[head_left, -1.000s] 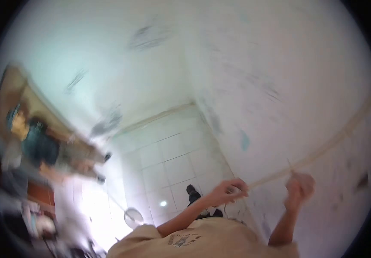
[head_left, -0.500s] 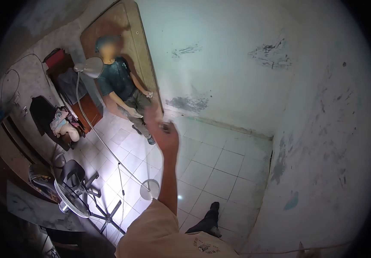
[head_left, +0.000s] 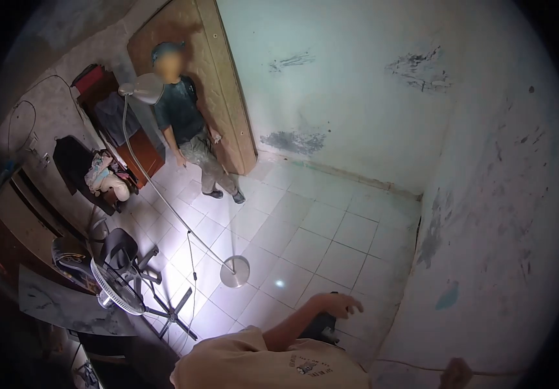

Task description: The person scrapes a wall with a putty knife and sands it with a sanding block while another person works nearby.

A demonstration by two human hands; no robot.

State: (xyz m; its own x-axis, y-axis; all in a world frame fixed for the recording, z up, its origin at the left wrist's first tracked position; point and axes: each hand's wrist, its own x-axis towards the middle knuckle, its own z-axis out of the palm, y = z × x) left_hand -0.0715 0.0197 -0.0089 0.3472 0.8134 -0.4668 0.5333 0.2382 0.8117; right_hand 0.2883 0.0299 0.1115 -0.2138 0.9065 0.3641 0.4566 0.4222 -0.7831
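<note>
Right hand is sitting at a thin reddish line, which is running out to both sides of it across the wall; cord or wall mark, can't tell. Its closure and hold aren't showing. Left hand is curling half-open, nothing visible in it, well apart from the line. Step's looking like positioning at the line; next move's probably needing steady right-hand placement. Shirt print below left hand isn't reading.

Left hand: drawn back from its reach toward the other person, now lower, nearer the floor's right-wall edge. Right hand: more fully in view, at the cord. Other person: outstretched forearm lowered.
</note>
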